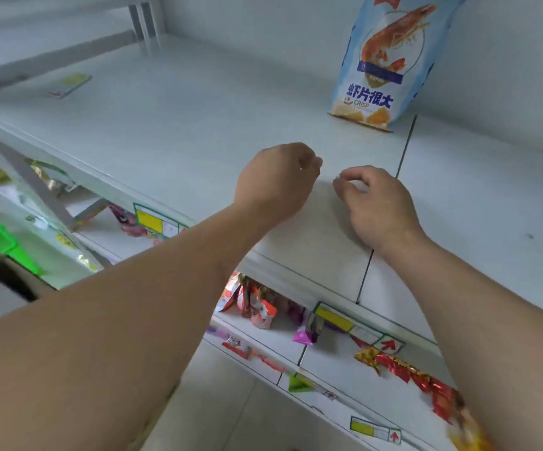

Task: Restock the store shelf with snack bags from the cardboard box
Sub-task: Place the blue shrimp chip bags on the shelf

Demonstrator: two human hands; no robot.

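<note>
Snack bag [382,65] upright at the far back of the top shelf [172,125], both hands bare above the shelf's near part.

Nearest, lower shelves [338,359] carry red, pink and orange packets behind yellow price tags [333,317]. Above them, the left hand [276,180] and right hand [374,206] hover side by side, apart, each grip loosely curled on nothing. Wide bare shelf spreads left; a dark seam [405,148] runs near to far. The bag is pale blue, printed with an orange shrimp, leaning against the back wall.
</note>
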